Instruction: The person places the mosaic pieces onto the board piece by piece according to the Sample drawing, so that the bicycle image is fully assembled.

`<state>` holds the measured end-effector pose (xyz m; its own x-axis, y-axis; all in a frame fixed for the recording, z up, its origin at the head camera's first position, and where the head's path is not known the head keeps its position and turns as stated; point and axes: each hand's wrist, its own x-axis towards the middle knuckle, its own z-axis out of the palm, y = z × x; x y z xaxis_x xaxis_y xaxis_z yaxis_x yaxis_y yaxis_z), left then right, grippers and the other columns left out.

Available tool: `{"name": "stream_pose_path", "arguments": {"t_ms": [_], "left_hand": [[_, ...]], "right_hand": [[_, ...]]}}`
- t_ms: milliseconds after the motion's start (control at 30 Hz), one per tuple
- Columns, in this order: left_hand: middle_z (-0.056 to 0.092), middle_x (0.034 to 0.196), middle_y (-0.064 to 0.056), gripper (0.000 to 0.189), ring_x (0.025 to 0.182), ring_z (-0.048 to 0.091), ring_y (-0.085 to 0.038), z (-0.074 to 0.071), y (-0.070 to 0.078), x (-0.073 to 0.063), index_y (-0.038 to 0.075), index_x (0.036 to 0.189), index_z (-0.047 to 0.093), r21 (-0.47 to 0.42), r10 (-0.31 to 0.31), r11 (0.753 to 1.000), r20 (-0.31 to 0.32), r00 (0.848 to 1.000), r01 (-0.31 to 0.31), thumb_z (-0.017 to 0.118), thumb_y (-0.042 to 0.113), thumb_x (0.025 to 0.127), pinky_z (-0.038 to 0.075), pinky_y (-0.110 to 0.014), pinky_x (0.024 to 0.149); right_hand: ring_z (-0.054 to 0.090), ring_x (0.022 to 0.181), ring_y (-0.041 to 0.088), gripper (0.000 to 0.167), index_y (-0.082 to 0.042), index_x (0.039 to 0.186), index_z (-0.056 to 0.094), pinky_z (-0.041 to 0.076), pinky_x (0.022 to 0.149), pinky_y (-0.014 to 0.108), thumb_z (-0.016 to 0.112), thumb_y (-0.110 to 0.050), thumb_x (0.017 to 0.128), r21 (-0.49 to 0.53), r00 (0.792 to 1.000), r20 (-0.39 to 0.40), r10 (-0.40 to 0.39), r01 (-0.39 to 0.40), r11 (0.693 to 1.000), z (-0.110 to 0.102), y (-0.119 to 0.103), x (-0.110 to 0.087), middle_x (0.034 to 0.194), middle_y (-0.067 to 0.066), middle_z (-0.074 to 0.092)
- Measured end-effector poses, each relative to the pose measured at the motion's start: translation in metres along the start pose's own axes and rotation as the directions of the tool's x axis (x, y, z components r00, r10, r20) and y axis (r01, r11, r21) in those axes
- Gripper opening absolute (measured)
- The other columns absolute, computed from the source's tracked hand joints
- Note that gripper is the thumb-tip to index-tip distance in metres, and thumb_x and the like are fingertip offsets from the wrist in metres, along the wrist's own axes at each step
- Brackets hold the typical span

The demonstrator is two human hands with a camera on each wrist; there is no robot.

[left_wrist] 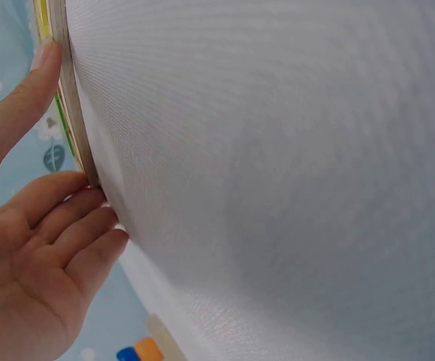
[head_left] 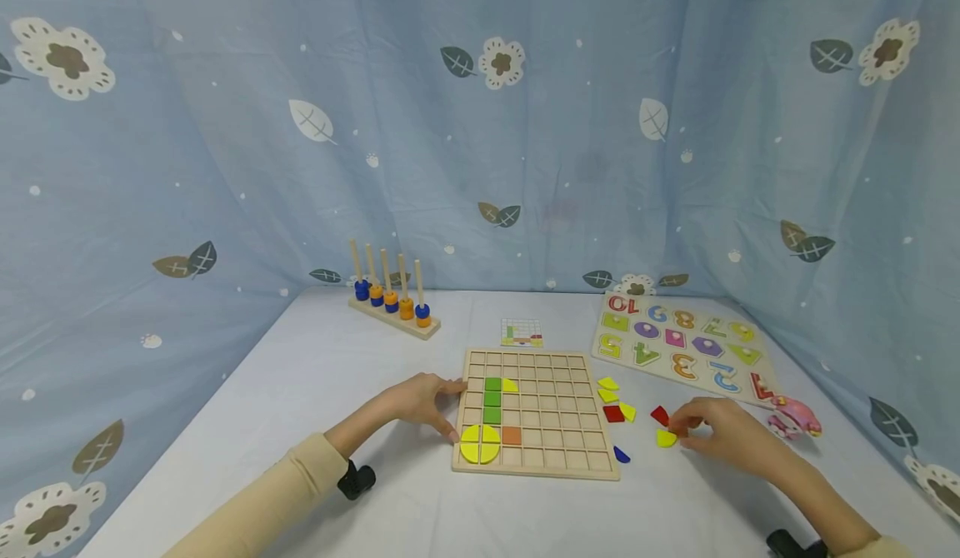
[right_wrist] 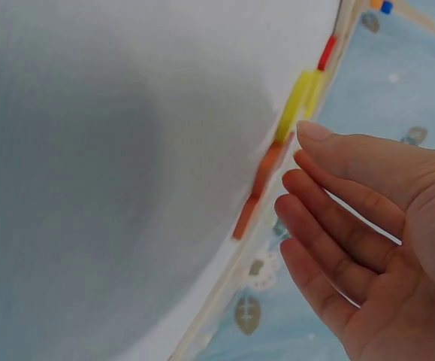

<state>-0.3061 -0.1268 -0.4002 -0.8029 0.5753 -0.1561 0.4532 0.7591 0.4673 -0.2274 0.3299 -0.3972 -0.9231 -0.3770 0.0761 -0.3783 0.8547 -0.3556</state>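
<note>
My left hand (head_left: 422, 400) touches the left rim of a wooden grid board (head_left: 555, 475), thumb and fingertips spread along it; in the left wrist view the thumb (left_wrist: 23, 101) lies against the board's edge (left_wrist: 78, 128). On the board lie green squares (head_left: 492, 398), a yellow quarter-circle piece (head_left: 510, 386), an orange square (head_left: 512, 435) and a circle of yellow quarters (head_left: 480, 444). My right hand (head_left: 720, 433) hovers with loosely bent fingers beside a yellow piece (head_left: 665, 439) and a red piece (head_left: 660, 415) on the table. The right wrist view shows nothing between thumb and fingers.
Right of the board lie several yellow pieces (head_left: 608, 384), a red piece (head_left: 613, 414) and a blue piece (head_left: 621, 455). A pattern card (head_left: 522, 333) sits behind it. Further off stand a peg bead counter (head_left: 393, 316), a number puzzle (head_left: 675, 350) and a pink toy (head_left: 797, 416).
</note>
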Motion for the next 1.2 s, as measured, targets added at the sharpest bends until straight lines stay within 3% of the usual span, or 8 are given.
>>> {"name": "stream_pose_path", "arguments": {"t_ms": [267,600,833,1067,1200], "left_hand": [[0.045,0.145,-0.014,0.086,0.133,0.042,-0.034,0.000,-0.001,-0.001,0.007,0.140,0.050,-0.003,0.018,1.000,-0.004,1.000,-0.018,0.088,0.034,0.068,0.037,-0.048,0.107],[0.045,0.145,-0.013,0.086,0.133,0.042,-0.033,0.001,0.000,0.000,0.008,0.140,0.050,0.005,0.001,1.000,-0.004,1.000,-0.001,0.088,0.035,0.067,0.038,-0.049,0.106],[0.045,0.145,-0.013,0.087,0.133,0.041,-0.034,0.000,0.001,-0.001,0.008,0.141,0.050,0.011,-0.004,1.000,0.000,1.000,0.004,0.088,0.035,0.068,0.037,-0.048,0.106],[0.045,0.145,-0.013,0.086,0.133,0.041,-0.034,-0.001,0.002,-0.001,0.007,0.140,0.050,0.010,-0.002,1.000,0.004,1.000,0.002,0.088,0.035,0.068,0.037,-0.049,0.106],[0.046,0.145,-0.013,0.086,0.133,0.041,-0.034,0.000,0.002,-0.001,0.008,0.140,0.050,0.004,-0.005,1.000,0.001,1.000,0.005,0.088,0.034,0.068,0.037,-0.049,0.106]], "right_hand": [[0.057,0.078,0.014,0.023,-0.011,0.092,0.073,0.055,0.071,0.035,0.083,-0.010,0.072,-0.016,0.998,-0.017,0.055,-0.055,0.998,0.001,0.011,0.005,0.085,-0.007,0.065],[0.051,0.070,0.009,0.016,-0.014,0.084,0.071,0.052,0.064,0.025,0.083,-0.011,0.073,-0.033,0.999,-0.040,0.005,-0.006,0.999,0.005,0.013,0.010,0.077,-0.010,0.060],[0.051,0.069,0.010,0.015,-0.014,0.080,0.068,0.051,0.061,0.025,0.082,-0.012,0.074,-0.007,0.999,-0.047,-0.012,0.012,1.000,0.004,0.013,0.011,0.076,-0.009,0.058],[0.053,0.070,0.010,0.016,-0.015,0.082,0.068,0.050,0.060,0.023,0.082,-0.017,0.074,-0.002,0.999,-0.028,0.040,-0.040,0.999,0.000,0.007,0.011,0.076,-0.010,0.060],[0.054,0.071,0.011,0.014,-0.015,0.083,0.069,0.051,0.062,0.026,0.081,-0.015,0.076,-0.008,0.999,-0.033,0.017,-0.017,1.000,-0.005,-0.001,0.012,0.077,-0.011,0.061]]}}
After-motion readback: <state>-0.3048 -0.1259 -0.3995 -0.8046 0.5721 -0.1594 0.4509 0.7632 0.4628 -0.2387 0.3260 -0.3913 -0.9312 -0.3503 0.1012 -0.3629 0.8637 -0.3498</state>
